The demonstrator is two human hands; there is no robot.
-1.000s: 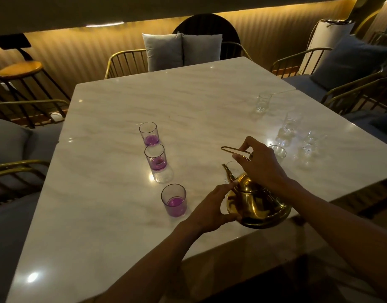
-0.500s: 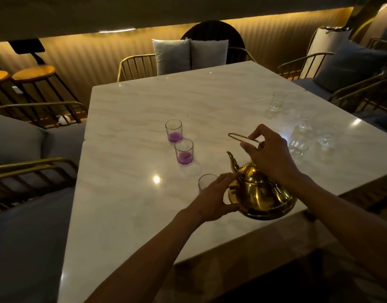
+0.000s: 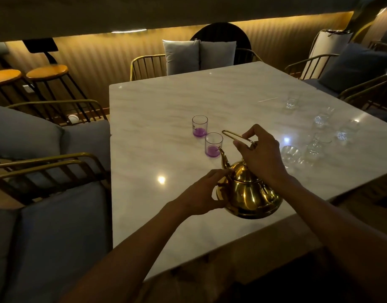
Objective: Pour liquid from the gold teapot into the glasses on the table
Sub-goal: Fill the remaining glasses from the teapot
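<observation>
A: Gold teapot (image 3: 249, 193) low in the middle of the frame, over the near edge of the marble table (image 3: 166, 101), spout aimed up-left.
B: Resting or lifted?
A: Cannot tell. Gripped by the right hand (image 3: 262, 154), fingers pinched shut around the thin wire handle (image 3: 236, 136), which sticks out up-left above the lid.
B: And the left hand (image 3: 201, 193)?
A: Pressed against the pot's left flank, fingers curled onto the base of the spout; closed on the pot's side.
B: Glasses?
A: Two with purple liquid at the bottom: nearer glass (image 3: 213, 145) just beyond the spout tip, farther glass (image 3: 199, 126) up-left of it, close beside, apart.
B: Others?
A: Cluster of clear empty glasses (image 3: 314, 145) right of centre, one more clear glass (image 3: 292, 101) toward the upper right, well apart from the purple pair.
B: Around the table?
A: Grey cushions (image 3: 199, 55) on a wire chair at top centre, two round stools (image 3: 46, 72) upper left, padded seating along the left edge.
</observation>
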